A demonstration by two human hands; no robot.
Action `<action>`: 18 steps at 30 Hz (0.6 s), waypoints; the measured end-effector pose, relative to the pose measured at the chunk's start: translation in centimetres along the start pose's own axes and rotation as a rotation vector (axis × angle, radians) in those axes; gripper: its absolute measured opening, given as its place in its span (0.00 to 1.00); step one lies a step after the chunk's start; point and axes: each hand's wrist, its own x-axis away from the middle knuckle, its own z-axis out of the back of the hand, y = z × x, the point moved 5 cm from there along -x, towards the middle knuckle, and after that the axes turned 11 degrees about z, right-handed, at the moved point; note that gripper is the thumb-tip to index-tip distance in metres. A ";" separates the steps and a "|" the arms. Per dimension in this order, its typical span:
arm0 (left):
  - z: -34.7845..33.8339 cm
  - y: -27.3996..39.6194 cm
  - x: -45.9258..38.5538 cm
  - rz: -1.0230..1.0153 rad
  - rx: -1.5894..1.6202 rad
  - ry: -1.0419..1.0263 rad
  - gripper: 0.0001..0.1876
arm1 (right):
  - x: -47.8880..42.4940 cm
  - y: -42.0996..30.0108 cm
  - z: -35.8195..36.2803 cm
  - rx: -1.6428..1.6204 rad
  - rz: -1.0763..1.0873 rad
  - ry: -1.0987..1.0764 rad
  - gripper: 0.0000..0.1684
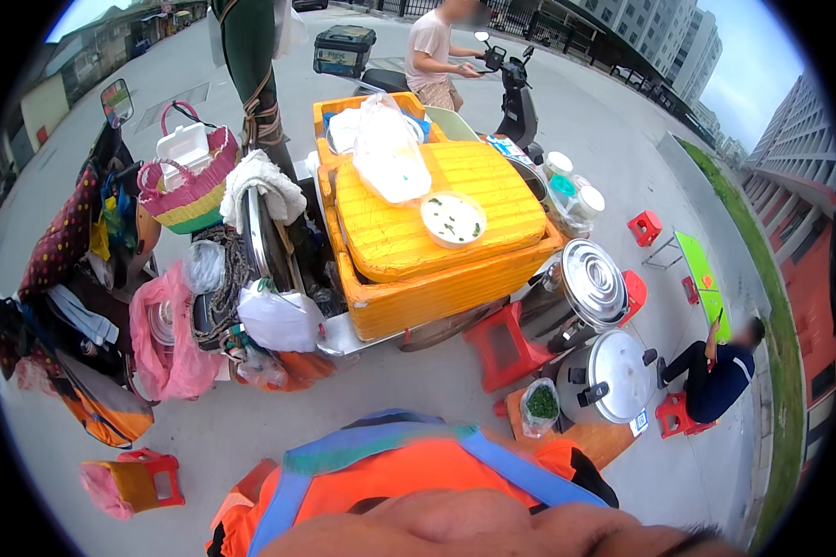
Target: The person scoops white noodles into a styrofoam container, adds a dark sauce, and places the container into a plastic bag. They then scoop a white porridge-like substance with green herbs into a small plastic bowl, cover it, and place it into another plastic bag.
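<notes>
Neither my left hand nor my right hand is in view. Before me stands a large yellow insulated box (418, 306), its ribbed lid (501, 181) in place. Near the lid's front edge sits a round white bowl (453, 220) with pale contents and bits of green on top. Behind that bowl, a white foam container in a clear plastic bag (393, 157) rests on the lid. A white towel (261, 184) hangs over the metal rail to the left. Below the towel is a tied bag (279, 317) of whitish material.
On the right stand a lidded metal pot (623, 376), a second pot with a ringed lid (594, 282) and a red stool (505, 348). Chopped greens fill a plastic bag (542, 405). A woven basket (191, 181) sits at left. One person (428, 49) is on a scooter; another (721, 383) sits.
</notes>
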 end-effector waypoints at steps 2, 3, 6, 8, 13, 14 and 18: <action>-0.2 -0.5 -0.6 0.004 -0.017 -0.021 0.21 | 0.1 0.1 -1.0 -0.023 -0.026 -0.060 0.25; -0.2 -1.1 -0.9 0.012 -0.025 -0.030 0.21 | 0.5 -0.1 -1.5 -0.032 -0.040 -0.076 0.24; -0.3 -5.4 0.9 0.094 0.034 -0.003 0.21 | -0.8 -2.2 -0.9 0.069 -0.020 -0.034 0.21; 0.3 -6.3 1.4 0.114 0.038 0.002 0.21 | -0.8 -3.9 -0.5 0.104 -0.008 0.065 0.20; 1.3 -7.6 2.0 0.137 0.047 0.006 0.21 | -0.6 -6.1 0.8 0.027 0.029 0.208 0.20; 1.4 -7.6 1.9 0.138 0.047 0.005 0.21 | -0.7 -6.6 1.2 0.078 0.065 0.203 0.21; 1.3 -9.2 3.2 0.171 0.073 0.016 0.21 | -3.1 -7.2 4.6 0.210 0.144 0.197 0.20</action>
